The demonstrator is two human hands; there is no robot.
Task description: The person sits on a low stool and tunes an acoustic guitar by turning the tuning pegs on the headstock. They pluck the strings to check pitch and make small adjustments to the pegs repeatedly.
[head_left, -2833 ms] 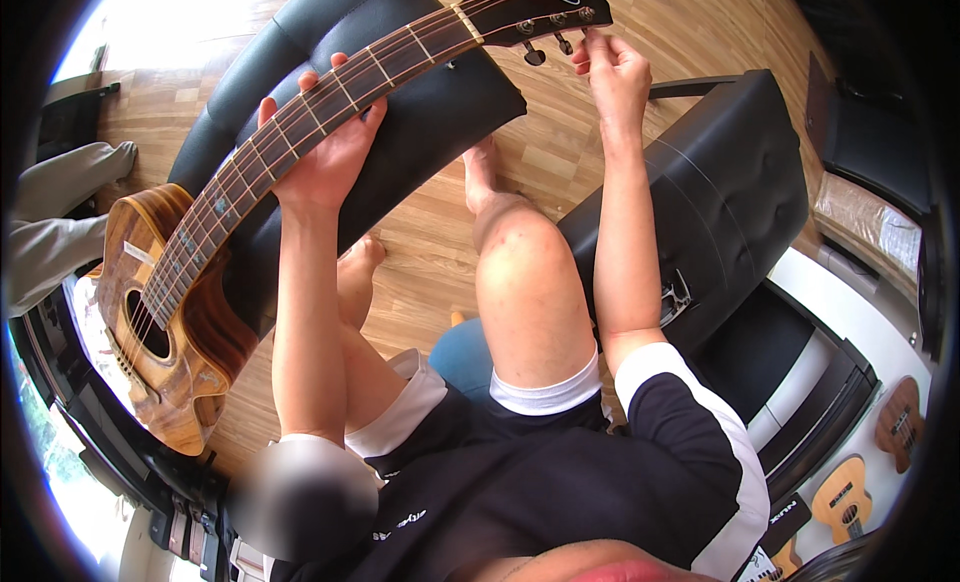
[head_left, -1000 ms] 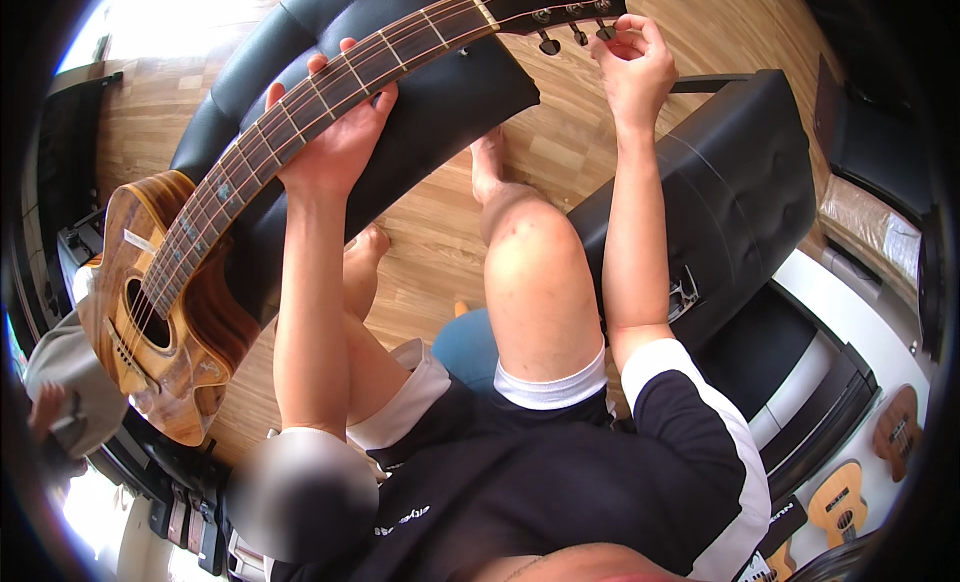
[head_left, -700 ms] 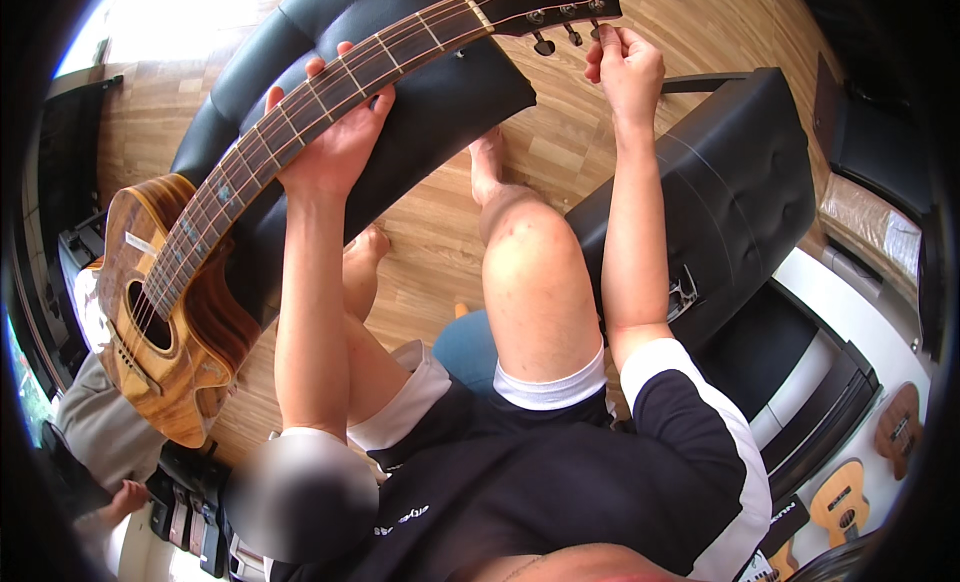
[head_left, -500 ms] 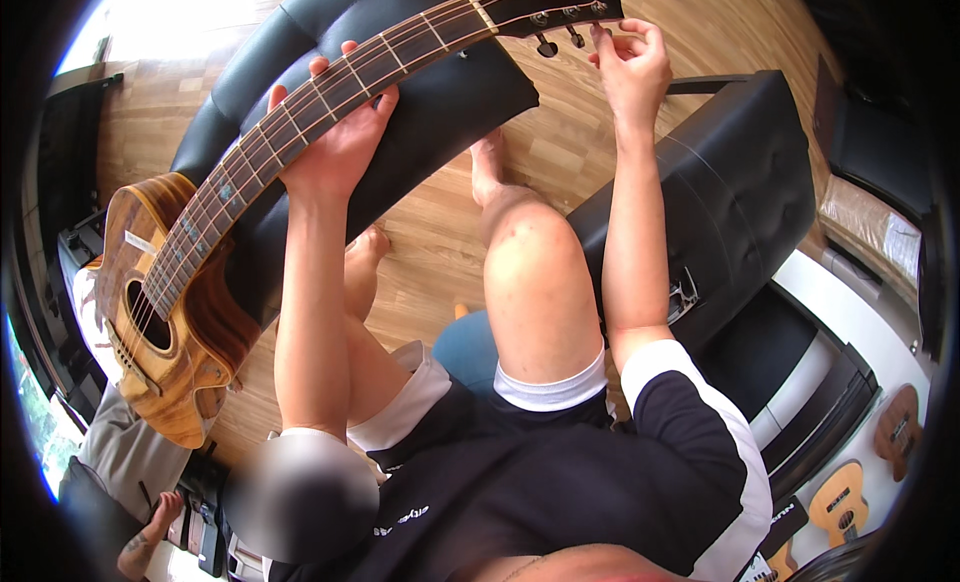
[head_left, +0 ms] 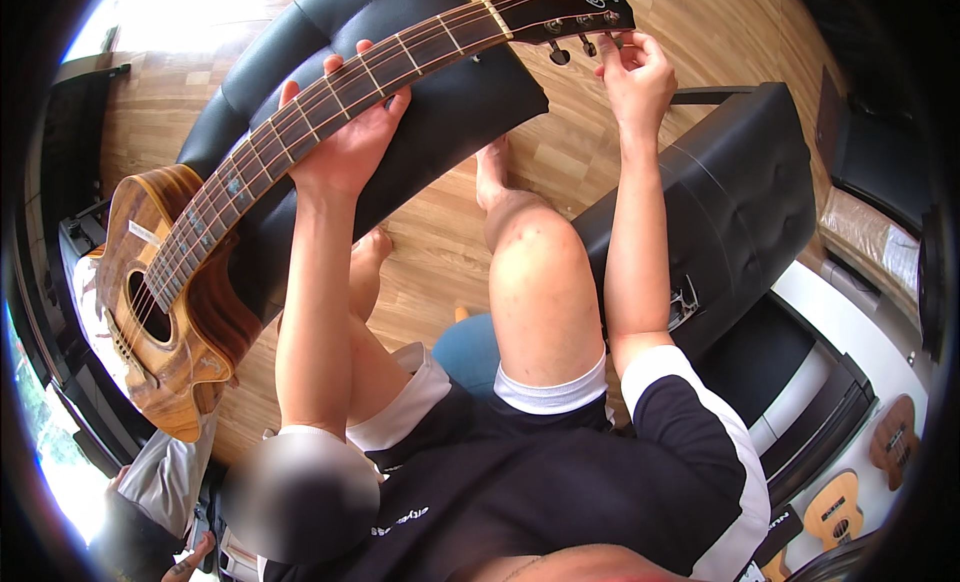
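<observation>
Wooden guitar (head_left: 195, 357) slants across the black bench (head_left: 465, 112). Your left hand (head_left: 350, 154) cups its neck (head_left: 340, 92) from below, apparently to steady it; your right hand (head_left: 640, 87) pinches a peg (head_left: 615, 42) at the headstock (head_left: 570, 7).

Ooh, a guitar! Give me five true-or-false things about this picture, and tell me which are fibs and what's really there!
1. The left hand is around the guitar's neck. True.
2. The right hand is over the sound hole. False: it is at the tuning pegs.
3. Small guitar-shaped instruments show at the lower right. True.
4. The floor is green carpet. False: it looks like wooden boards.
5. The person's shirt is all red. False: it is black and white.
</observation>
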